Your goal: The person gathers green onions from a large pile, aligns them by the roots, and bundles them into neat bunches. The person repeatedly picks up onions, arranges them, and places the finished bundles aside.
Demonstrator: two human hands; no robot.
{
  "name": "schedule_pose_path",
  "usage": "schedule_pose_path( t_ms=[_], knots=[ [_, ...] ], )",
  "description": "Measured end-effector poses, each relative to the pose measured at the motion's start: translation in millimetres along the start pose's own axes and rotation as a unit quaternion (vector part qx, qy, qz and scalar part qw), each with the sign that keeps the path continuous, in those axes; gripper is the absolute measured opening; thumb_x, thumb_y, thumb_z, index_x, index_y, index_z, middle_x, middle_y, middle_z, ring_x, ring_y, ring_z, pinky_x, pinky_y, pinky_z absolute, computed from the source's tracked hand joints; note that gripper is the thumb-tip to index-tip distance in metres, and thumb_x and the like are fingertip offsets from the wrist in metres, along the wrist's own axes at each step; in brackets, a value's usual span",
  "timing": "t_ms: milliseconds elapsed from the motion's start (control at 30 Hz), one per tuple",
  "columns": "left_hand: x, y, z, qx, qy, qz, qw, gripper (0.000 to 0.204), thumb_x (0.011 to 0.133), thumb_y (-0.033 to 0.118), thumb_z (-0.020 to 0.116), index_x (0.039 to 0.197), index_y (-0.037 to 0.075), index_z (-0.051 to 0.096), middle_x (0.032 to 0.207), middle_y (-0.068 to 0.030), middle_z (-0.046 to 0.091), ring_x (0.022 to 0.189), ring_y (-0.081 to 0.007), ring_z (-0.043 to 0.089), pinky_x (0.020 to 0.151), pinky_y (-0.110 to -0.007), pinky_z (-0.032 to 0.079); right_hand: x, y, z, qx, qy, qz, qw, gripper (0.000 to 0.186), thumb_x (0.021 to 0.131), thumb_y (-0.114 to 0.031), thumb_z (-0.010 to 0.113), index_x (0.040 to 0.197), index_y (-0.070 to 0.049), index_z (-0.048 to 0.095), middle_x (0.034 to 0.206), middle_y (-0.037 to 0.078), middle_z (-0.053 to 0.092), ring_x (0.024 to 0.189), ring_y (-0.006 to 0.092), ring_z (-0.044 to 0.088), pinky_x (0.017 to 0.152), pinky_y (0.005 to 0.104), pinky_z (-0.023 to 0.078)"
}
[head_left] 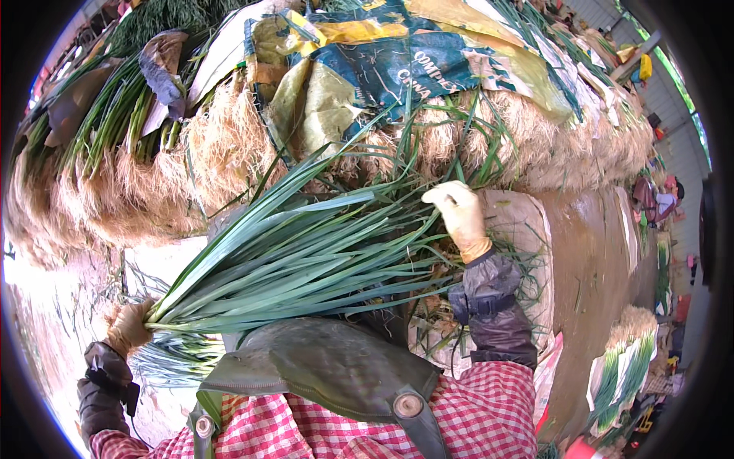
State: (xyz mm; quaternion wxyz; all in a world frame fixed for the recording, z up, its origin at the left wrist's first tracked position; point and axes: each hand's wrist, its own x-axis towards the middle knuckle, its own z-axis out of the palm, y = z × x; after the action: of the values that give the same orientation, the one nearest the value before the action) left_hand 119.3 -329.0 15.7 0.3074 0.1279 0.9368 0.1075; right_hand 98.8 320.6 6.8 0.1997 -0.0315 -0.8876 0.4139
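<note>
The left hand (130, 327) is closed around the narrow end of a bunch of long green leaves (306, 256), which spreads like a fan in front of the dark apron (321, 367), with its tips to the right, near the pale roots (527, 141) of the stacked plants. The right hand (460, 218), in a light glove, is at the tip side; its fingers are curled toward the thumb, but I cannot tell if they pinch a leaf. The step seems to be tidying of this bunch. For this, I think the left hand should hold firmly where the leaves come together, so none slips out, but without crushing them. The right hand should take only a few thin ends each time and draw them along the leaf direction, because a sideways pull may break good leaves. It is also wise to keep the tips away from the roots, where they can catch, and to keep loose scraps (529, 269) apart from the smaller bunch (180, 359) at lower left.
</note>
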Motion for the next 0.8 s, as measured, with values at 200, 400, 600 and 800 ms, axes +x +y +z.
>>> schedule_pose_path(
  t_ms=[200,400,600,800],
  knots=[
    [2,1,1,0.026,0.009,0.005,1.0,0.032,0.071,0.007,0.065,0.103,0.01,0.061,0.078,-0.0148,0.065,0.071,-0.033,0.063,0.063,-0.038,0.048,13,-17,52,-0.092,-0.143,-0.175,0.97,0.018,0.075,-0.024,0.074,0.086,-0.01,0.072,0.086,0.007,0.066,0.085,0.026,0.061,0.077,0.0367,0.047],
    [-6,13,-2,-0.024,0.019,-0.007,1.0,0.023,0.071,0.007,0.066,0.093,0.008,0.06,0.074,-0.0153,0.063,0.068,-0.0338,0.062,0.06,-0.039,0.046,16,-13,100,-0.02,-0.206,-0.116,0.972,0.012,0.079,-0.017,0.07,0.085,-0.007,0.068,0.081,0.008,0.066,0.079,0.0248,0.061,0.075,0.0356,0.048],
    [-4,13,-1,-0.008,0.012,0.005,1.0,0.021,0.071,0.008,0.068,0.09,0.007,0.059,0.074,-0.0156,0.063,0.069,-0.0327,0.063,0.061,-0.039,0.047,49,30,-5,0.093,0.05,-0.005,0.994,0.013,0.091,-0.01,0.056,0.092,-0.002,0.066,0.086,0.007,0.068,0.078,0.013,0.061,0.07,0.0265,0.048],
    [-3,27,-7,0.01,0.009,-0.026,1.0,0.031,0.071,0.005,0.066,0.102,0.008,0.061,0.081,-0.015,0.067,0.075,-0.0298,0.066,0.064,-0.037,0.05,50,79,-55,0.156,-0.115,0.074,0.978,0.024,0.092,-0.006,0.053,0.113,-0.004,0.066,0.107,0.005,0.069,0.07,0.0083,0.059,0.061,0.0215,0.048]
  ],
)
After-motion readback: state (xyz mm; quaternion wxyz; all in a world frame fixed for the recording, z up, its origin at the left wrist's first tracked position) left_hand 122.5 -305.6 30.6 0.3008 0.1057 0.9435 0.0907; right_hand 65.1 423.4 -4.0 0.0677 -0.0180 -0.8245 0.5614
